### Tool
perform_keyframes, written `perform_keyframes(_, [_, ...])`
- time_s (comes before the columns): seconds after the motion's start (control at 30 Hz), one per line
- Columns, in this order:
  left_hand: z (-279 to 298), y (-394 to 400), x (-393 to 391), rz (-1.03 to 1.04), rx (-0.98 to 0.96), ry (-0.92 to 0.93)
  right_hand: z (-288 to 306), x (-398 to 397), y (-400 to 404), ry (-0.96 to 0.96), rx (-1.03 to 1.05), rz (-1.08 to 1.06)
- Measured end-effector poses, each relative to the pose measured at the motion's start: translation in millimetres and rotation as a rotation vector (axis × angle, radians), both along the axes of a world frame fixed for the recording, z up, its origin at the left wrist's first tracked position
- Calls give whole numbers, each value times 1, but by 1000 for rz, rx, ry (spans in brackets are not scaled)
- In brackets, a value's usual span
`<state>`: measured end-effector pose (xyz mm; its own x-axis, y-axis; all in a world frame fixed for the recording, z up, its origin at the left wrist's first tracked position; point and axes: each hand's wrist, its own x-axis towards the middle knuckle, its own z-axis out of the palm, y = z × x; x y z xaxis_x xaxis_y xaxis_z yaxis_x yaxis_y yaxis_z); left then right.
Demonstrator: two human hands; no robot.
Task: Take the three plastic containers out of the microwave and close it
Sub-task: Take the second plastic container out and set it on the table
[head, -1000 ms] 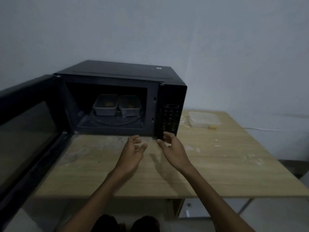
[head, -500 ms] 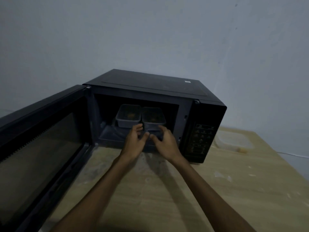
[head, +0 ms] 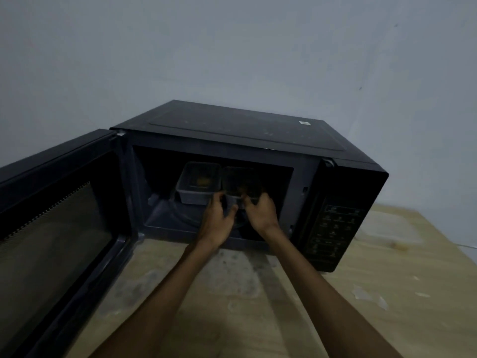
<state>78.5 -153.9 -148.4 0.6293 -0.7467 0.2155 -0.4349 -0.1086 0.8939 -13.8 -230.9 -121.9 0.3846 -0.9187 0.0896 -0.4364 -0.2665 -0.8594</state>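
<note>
Both hands [head: 241,211] on the right container [head: 241,182] inside microwave [head: 232,140]

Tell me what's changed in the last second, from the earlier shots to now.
Both hands moved from above the table into the microwave; the left hand and right hand now close on the right container. The left container and open door stayed put.

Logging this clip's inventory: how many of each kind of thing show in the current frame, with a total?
Microwave, door open: 1
Plastic containers inside it: 2, the left container and the right container
Plastic container on the table, right of the microwave: 1, the lidded container
Hands: 2, left hand and right hand, both reaching at the right container
Total: 7
</note>
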Motion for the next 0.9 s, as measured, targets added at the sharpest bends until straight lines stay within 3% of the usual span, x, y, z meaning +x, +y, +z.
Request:
perform_keyframes(0.2, [-2,-7,-3,-31,-28,37,-7,5,0,-97,54,-48])
perform_keyframes(0.47, [-3,18,-20,-28,-79,5,-8,5,33,-245,-42,-191])
perform_keyframes(0.9, [-4,121,-92,-46,-223,17,8,-37,116,-515,-88,-331])
